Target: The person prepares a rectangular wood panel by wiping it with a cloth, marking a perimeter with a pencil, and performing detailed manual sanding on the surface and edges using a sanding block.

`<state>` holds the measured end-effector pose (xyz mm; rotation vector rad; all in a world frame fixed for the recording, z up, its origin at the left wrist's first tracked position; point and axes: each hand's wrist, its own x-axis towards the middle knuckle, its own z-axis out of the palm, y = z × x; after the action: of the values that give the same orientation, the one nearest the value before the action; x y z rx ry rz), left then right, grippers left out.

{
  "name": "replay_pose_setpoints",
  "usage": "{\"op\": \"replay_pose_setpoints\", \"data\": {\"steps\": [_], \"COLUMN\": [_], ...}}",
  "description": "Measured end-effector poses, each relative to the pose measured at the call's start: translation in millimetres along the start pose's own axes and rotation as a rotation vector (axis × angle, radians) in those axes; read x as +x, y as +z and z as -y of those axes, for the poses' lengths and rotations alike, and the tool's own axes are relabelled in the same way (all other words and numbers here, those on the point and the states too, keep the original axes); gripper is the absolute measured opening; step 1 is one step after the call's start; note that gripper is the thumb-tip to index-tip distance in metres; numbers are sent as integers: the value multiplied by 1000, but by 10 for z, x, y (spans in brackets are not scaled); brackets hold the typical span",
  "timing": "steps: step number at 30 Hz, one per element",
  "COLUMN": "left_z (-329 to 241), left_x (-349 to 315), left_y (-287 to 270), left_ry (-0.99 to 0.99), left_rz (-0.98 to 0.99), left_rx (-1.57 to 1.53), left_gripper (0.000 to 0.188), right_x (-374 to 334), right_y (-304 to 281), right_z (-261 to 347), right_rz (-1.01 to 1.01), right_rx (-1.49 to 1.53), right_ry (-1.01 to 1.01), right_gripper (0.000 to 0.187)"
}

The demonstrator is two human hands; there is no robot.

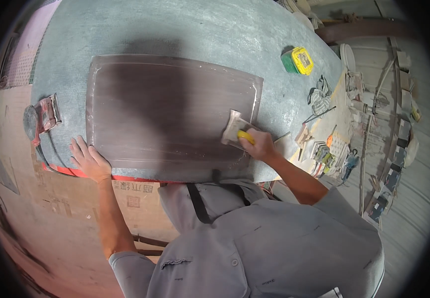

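A dark grey-brown rectangular panel (200, 114) lies flat on the blue-green covered table, with whitish marks along its edges. My left hand (90, 160) is at the panel's near left corner, palm down with fingers spread, partly on the table cover. Near the panel's right end, my right hand (258, 144) is closed round the yellow handle of a wide, flat hand tool (232, 126). The tool has a broad pale edge on its left side and rests on or just over the panel; whether it touches, I cannot tell. My fingers hide part of the handle.
A red power sander (48, 115) with a cord sits on the table's left. At the far right stand a green tub with yellow lid (299, 60) and a crumpled striped cloth (320, 97). Several small tools (324, 153) lie along the right edge. Brown cardboard (140, 201) hangs below the front edge.
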<state>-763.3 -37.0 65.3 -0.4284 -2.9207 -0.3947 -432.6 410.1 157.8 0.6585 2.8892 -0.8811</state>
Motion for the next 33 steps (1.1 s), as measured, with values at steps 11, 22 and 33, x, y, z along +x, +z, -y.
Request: {"op": "replay_pose_setpoints", "data": {"steps": [11, 22, 33], "left_z": [146, 361, 710], "left_x": [41, -196, -116], "left_y": [6, 13, 128], "left_ry": [51, -84, -372], "left_rz": [-42, -8, 233], "left_rx": [10, 99, -456], "left_gripper": [58, 60, 67], "right_x": [992, 80, 1163], "right_y": [1443, 669, 1709], "right_z": [2180, 1145, 3009], "right_rz": [69, 108, 360], "right_rx": [51, -75, -98], "right_ry": [-246, -313, -306], "right_gripper": [41, 33, 38]}}
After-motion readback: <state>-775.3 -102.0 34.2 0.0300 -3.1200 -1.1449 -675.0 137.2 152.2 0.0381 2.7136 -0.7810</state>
